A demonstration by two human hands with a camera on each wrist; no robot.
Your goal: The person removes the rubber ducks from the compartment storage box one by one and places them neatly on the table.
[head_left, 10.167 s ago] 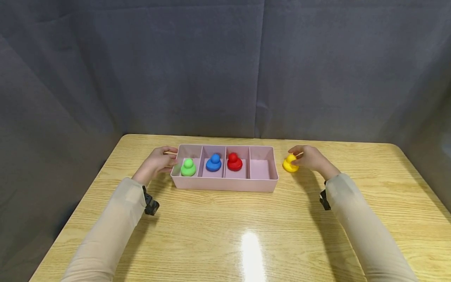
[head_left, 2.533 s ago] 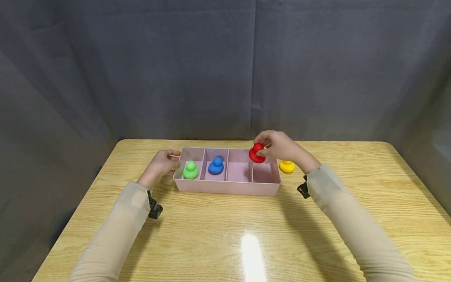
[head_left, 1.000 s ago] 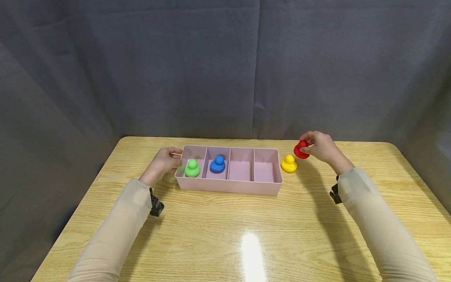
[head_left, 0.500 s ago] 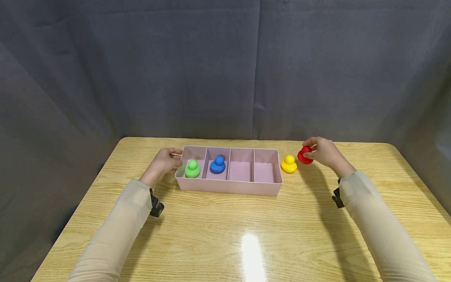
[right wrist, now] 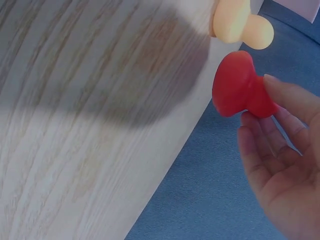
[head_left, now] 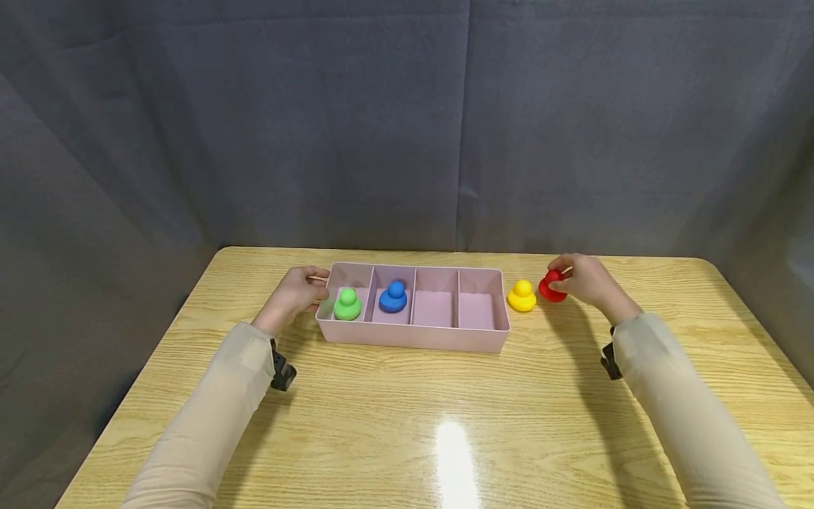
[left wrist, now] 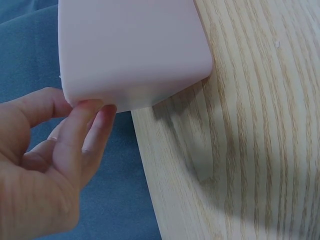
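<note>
A pink tray (head_left: 413, 338) with four compartments lies on the wooden table. A green duck (head_left: 347, 305) sits in its leftmost compartment and a blue duck (head_left: 393, 297) in the second; the two right ones hold nothing. My left hand (head_left: 316, 288) grips the tray's left end wall, and in the left wrist view its fingers (left wrist: 85, 125) press the tray's corner (left wrist: 130, 50). Right of the tray stands a yellow duck (head_left: 521, 296). Beside it, my right hand (head_left: 563, 279) pinches a red duck (head_left: 550, 286) by its head, base on or just above the table. The right wrist view shows the red duck (right wrist: 237, 92) near the yellow duck (right wrist: 240, 22).
The wooden table (head_left: 445, 424) stretches wide in front of the tray, with a bright glare spot (head_left: 453, 452) near the middle. A dark grey curtain (head_left: 407, 127) closes off the back and sides. A small black camera (head_left: 280, 371) sits on each sleeve.
My right hand lifted the red duck from the third compartment, carried it right past the yellow duck, and lowered it to the table beside it. The left hand stayed on the tray.
</note>
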